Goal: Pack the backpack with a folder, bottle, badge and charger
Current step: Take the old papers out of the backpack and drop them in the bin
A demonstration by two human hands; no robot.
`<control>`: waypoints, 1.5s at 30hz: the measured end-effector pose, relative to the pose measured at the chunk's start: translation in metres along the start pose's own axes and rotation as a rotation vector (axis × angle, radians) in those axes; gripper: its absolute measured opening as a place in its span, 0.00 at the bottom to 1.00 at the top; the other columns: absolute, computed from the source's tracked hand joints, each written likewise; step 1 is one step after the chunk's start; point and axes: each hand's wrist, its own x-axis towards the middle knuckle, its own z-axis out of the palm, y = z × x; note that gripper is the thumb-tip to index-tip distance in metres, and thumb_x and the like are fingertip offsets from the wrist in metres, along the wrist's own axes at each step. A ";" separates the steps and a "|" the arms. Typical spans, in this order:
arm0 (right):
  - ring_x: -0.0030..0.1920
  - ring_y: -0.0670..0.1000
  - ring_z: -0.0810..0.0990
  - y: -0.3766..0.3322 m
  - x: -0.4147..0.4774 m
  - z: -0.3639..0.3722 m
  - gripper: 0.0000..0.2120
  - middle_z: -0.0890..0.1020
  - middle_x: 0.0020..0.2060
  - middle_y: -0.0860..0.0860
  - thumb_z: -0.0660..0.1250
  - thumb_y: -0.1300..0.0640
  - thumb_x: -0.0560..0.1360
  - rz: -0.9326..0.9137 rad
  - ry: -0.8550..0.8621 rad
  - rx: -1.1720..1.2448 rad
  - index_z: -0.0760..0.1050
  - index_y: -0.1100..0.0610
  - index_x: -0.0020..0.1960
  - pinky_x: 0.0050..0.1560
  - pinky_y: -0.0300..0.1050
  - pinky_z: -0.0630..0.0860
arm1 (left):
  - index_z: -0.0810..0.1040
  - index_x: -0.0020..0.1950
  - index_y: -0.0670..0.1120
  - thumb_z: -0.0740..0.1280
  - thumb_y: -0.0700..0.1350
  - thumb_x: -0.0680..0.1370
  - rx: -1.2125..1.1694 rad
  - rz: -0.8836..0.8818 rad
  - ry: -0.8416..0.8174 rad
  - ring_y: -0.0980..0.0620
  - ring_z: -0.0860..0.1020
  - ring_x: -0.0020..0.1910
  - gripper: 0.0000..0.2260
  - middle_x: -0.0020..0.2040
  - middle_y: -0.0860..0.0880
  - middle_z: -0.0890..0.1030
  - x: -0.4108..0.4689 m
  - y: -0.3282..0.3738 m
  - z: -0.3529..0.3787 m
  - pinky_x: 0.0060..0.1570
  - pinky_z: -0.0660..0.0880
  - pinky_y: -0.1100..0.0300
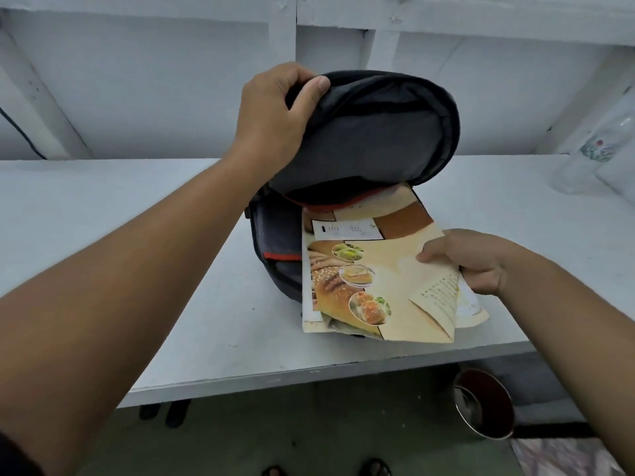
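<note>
A dark grey backpack [371,139] with orange trim lies on the white table [171,269]. My left hand [271,115] grips the edge of its top flap and holds it lifted. A folder [378,269] with food pictures on its cover sticks partway into the opening under the flap, its lower half still outside. My right hand [474,259] pinches the folder's right edge, thumb on top. A clear plastic bottle [598,146] stands at the far right of the table. No badge or charger is visible.
White wooden shelving rises behind the table. Under the table's front edge, a dark red bucket [484,403] stands on the floor at right and dark sandals [165,410] lie at left. My feet show at the bottom edge.
</note>
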 end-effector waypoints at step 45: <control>0.44 0.57 0.87 0.141 -0.225 -0.117 0.15 0.87 0.48 0.59 0.64 0.73 0.75 -0.696 0.094 0.090 0.80 0.61 0.57 0.40 0.46 0.85 | 0.77 0.63 0.35 0.73 0.46 0.77 -0.993 -0.979 -0.513 0.37 0.80 0.57 0.20 0.62 0.33 0.80 -0.280 0.212 0.052 0.62 0.77 0.41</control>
